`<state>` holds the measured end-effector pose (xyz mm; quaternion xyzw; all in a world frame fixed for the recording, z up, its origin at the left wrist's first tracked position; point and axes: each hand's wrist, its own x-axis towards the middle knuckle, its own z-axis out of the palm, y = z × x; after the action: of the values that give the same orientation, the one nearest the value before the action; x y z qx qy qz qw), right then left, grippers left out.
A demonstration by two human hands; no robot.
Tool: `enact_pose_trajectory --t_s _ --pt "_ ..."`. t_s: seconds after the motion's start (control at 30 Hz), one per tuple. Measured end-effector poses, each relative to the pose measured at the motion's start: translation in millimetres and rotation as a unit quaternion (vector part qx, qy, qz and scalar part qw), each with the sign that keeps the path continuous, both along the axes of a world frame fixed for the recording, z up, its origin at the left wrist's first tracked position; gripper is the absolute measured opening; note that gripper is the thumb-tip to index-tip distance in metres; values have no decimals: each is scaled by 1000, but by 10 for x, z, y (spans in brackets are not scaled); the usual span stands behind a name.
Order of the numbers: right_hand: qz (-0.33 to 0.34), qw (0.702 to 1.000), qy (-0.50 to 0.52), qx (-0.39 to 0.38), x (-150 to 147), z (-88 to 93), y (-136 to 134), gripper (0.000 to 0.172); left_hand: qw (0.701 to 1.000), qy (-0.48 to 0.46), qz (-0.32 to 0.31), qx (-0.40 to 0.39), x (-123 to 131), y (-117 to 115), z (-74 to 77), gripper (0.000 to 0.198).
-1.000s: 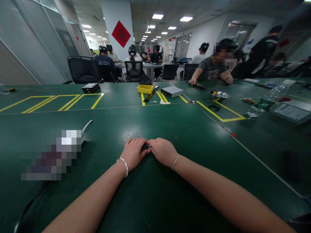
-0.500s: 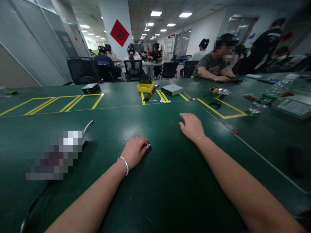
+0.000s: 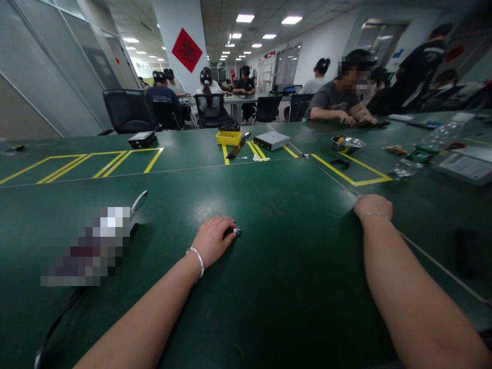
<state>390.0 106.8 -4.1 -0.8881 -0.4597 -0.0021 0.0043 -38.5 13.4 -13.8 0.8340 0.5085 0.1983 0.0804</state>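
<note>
On the green table, my left hand [image 3: 215,238] is closed around a small dark object with a shiny metal tip [image 3: 237,231]; most of it is hidden under the fingers, so its kind is unclear. To the right, my right hand [image 3: 373,206] rests low on the table by the pale seam, back of the hand toward me. Its fingers are curled and mostly out of sight, and whatever is under or in them cannot be made out. The bare green tabletop [image 3: 284,246] lies between both hands.
A yellow bin [image 3: 228,138] with black cable, a grey metal box [image 3: 271,141] and a foil bowl [image 3: 348,144] stand farther back. A plastic bottle [image 3: 418,154] lies at right. A blurred object with a strap [image 3: 88,246] lies left. A co-worker [image 3: 342,97] sits opposite.
My right hand has moved right and slightly nearer, its fingers curling, to where a small red piece lay, now hidden. My left hand has barely moved; slightly more of the metal tip shows.
</note>
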Motion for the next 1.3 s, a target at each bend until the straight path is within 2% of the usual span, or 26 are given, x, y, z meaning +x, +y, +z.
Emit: enact_pose_trajectory --t_s 0.1,0.2,0.3,0.4,0.43,0.47,0.5,0.57,0.6,0.63,0.67,0.77,0.97,1.13,1.3 --pt "-7 1000 11 12 -26 58 -28 30 1000 1 -2 1 -1 0 -3 17" --pt "10 987 109 114 -163 145 -61 27 1000 1 -3 2 3 0 -2 18" --pt "68 936 269 218 -538 206 -39 22 1000 -2 0 0 14 -3 13 19" --pt "135 894 370 215 -1094 177 -2 18 1000 -5 1 -7 21 -6 33 19" --pt "155 865 430 209 -1285 154 -7 16 1000 -6 1 -8 20 -7 36 19" --pt "170 819 510 201 -1467 130 -26 14 1000 -6 1 -8 19 -6 38 19" --pt "175 758 599 188 -1634 110 -59 11 1000 -7 1 -8 18 -6 39 19" --pt "153 616 759 146 -1905 89 -160 9 1000 -9 3 -7 16 -7 39 19" --pt "130 561 809 119 -2009 88 -221 9 1000 -10 4 -6 16 -8 39 20" --pt "109 530 836 90 -2091 94 -284 10 1000 -11 6 -6 17 -10 40 20" --pt "93 512 851 62 -2155 104 -342 12 1000 -12 8 -6 19 -12 41 21" --pt "75 491 868 -1 -2258 142 -472 17 1000 -20 20 -5 26 -19 41 22" --pt "98 492 863 -60 -2284 137 -521 34 999 -40 30 -11 31 -32 39 21" --pt "123 491 860 -57 -2303 64 -521 24 999 -33 30 -10 39 -42 77 20" --pt "143 467 869 -77 -2318 17 -532 16 999 -34 26 -7 55 -58 87 20"
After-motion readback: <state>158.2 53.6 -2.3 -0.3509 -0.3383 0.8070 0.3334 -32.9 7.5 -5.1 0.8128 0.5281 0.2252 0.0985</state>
